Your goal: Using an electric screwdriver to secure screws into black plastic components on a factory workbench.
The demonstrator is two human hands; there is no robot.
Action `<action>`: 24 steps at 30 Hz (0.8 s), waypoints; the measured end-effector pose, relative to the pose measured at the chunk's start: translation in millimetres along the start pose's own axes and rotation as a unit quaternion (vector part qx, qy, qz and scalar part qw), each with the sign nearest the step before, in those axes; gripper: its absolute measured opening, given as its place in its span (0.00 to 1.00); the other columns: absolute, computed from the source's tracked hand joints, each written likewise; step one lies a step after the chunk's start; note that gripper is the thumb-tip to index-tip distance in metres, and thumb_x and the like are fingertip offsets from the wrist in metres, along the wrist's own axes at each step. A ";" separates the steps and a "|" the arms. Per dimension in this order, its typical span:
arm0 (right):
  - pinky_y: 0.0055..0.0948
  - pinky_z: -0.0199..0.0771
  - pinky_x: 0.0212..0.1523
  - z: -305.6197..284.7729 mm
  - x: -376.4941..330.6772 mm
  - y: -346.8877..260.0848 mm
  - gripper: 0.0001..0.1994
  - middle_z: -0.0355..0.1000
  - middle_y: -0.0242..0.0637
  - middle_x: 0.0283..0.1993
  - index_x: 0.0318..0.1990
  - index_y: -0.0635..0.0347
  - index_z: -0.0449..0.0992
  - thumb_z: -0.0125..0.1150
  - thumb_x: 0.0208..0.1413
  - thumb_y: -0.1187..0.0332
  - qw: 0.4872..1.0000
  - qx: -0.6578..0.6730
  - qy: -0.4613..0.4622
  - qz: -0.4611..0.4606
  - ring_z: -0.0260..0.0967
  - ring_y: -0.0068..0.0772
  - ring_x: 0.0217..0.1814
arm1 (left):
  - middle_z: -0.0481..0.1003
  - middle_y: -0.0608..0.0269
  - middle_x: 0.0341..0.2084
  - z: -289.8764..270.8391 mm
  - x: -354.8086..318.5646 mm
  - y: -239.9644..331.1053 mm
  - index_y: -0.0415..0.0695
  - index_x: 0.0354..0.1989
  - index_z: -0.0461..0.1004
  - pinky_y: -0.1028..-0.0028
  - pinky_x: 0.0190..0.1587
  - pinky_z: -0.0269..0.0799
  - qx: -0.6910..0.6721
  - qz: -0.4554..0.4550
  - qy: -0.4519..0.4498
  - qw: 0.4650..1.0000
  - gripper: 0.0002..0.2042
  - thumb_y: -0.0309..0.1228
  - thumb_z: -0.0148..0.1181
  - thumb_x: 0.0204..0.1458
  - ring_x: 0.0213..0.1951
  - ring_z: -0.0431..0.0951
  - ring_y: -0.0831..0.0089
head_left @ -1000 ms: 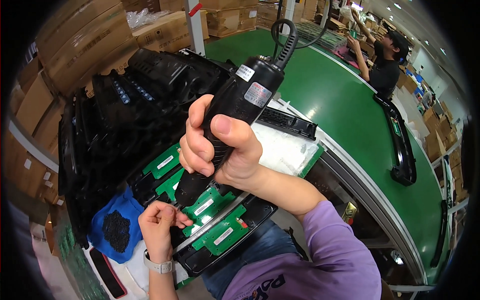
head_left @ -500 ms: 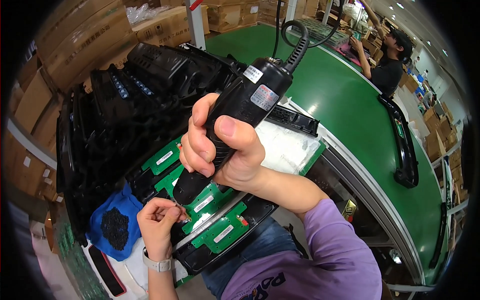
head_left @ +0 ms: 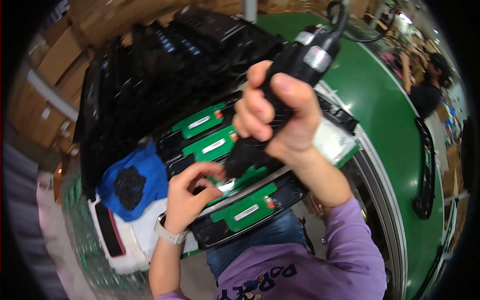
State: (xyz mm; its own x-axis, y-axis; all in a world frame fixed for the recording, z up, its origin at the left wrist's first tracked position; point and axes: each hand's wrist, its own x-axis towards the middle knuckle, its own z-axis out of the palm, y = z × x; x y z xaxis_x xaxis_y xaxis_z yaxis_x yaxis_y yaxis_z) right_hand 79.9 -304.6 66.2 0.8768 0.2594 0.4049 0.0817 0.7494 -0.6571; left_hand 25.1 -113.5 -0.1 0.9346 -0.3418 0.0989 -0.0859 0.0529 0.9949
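Right hand [head_left: 277, 117] is clenched around a black power screwdriver [head_left: 280, 100], tip down on the green boards [head_left: 215, 145] in a black tray [head_left: 250, 227]. Left hand [head_left: 187, 197] pinches at a board just beside that tip. Right of the tray curves a green conveyor belt [head_left: 395, 135]; cardboard boxes [head_left: 55, 55] stack up far left.

Four green circuit boards [head_left: 214, 146], one black power screwdriver [head_left: 280, 95], perhaps one blue cloth [head_left: 134, 180].
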 end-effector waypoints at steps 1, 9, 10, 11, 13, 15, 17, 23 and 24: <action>0.26 0.59 0.19 0.3 0.3 -2.2 0.14 0.58 0.29 0.16 0.36 0.62 0.63 0.48 0.51 0.59 0.999 -0.041 -0.016 0.022 0.54 0.21 0.12 | 0.74 0.62 0.38 -4.5 -0.9 4.0 0.37 0.39 0.71 0.79 0.38 0.68 0.029 0.004 -0.006 1.000 0.15 0.18 0.58 0.38 0.39 0.73 0.75; 0.18 0.54 0.11 3.2 -2.5 4.4 0.13 0.60 0.33 0.14 0.32 0.67 0.63 0.57 0.40 0.69 0.974 -0.196 -0.060 0.100 0.54 0.20 0.10 | 0.72 0.55 0.28 -86.1 -37.9 11.4 0.36 0.32 0.73 0.69 0.34 0.67 0.616 0.019 0.273 0.738 0.11 0.31 0.60 0.44 0.31 0.72 0.60; 0.18 0.54 0.11 4.0 -2.0 6.7 0.13 0.60 0.33 0.14 0.32 0.67 0.63 0.57 0.40 0.69 0.974 -0.194 -0.061 0.102 0.54 0.20 0.10 | 0.72 0.54 0.29 -95.9 -46.7 11.3 0.35 0.33 0.72 0.68 0.36 0.67 0.691 0.000 0.273 0.669 0.13 0.33 0.60 0.44 0.33 0.72 0.59; 0.18 0.55 0.11 3.8 -2.3 8.6 0.13 0.60 0.33 0.15 0.32 0.67 0.64 0.58 0.40 0.70 0.974 -0.194 -0.067 0.101 0.55 0.20 0.10 | 0.72 0.55 0.30 -103.1 -55.4 9.1 0.35 0.34 0.72 0.67 0.36 0.67 0.715 -0.042 0.266 0.645 0.14 0.34 0.61 0.44 0.34 0.71 0.58; 0.18 0.56 0.11 3.6 -3.0 11.4 0.12 0.61 0.32 0.16 0.31 0.67 0.64 0.58 0.39 0.72 0.971 -0.206 -0.069 0.100 0.55 0.19 0.11 | 0.71 0.55 0.31 -111.0 -64.6 2.8 0.37 0.35 0.73 0.67 0.37 0.67 0.733 -0.078 0.272 0.619 0.15 0.34 0.61 0.43 0.35 0.71 0.58; 0.18 0.56 0.12 5.5 -3.5 10.1 0.13 0.61 0.32 0.16 0.31 0.67 0.64 0.58 0.38 0.71 0.969 -0.216 -0.067 0.104 0.55 0.19 0.11 | 0.71 0.55 0.30 -116.4 -66.3 1.4 0.37 0.35 0.73 0.67 0.37 0.67 0.722 -0.070 0.273 0.632 0.13 0.33 0.60 0.43 0.35 0.71 0.58; 0.18 0.56 0.12 7.2 -3.7 10.0 0.13 0.61 0.32 0.16 0.31 0.67 0.64 0.58 0.38 0.71 0.966 -0.224 -0.069 0.109 0.55 0.19 0.11 | 0.70 0.56 0.27 -118.2 -66.0 -0.5 0.39 0.31 0.73 0.66 0.33 0.66 0.701 -0.073 0.286 0.649 0.08 0.29 0.59 0.44 0.32 0.70 0.58; 0.17 0.55 0.12 8.4 -4.9 9.1 0.14 0.61 0.31 0.16 0.31 0.68 0.64 0.58 0.37 0.70 0.964 -0.235 -0.056 0.110 0.55 0.18 0.11 | 0.69 0.57 0.23 -115.9 -62.1 -5.5 0.39 0.27 0.72 0.66 0.28 0.64 0.693 -0.057 0.310 0.648 0.04 0.26 0.57 0.45 0.27 0.70 0.59; 0.17 0.55 0.12 9.4 -5.3 9.5 0.14 0.61 0.31 0.15 0.31 0.68 0.64 0.58 0.37 0.70 0.967 -0.226 -0.055 0.104 0.55 0.18 0.11 | 0.69 0.57 0.23 -115.3 -61.5 -5.8 0.39 0.27 0.72 0.66 0.28 0.64 0.693 -0.056 0.309 0.649 0.04 0.26 0.57 0.45 0.27 0.70 0.59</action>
State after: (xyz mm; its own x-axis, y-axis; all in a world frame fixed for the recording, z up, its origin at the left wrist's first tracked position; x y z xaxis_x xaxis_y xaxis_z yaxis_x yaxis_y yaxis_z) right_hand 71.6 -293.1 63.8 0.8432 0.4570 0.2832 0.1302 0.3374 -0.9323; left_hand 7.9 15.4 -14.2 0.8854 0.1934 0.4227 0.1669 -0.9810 0.0993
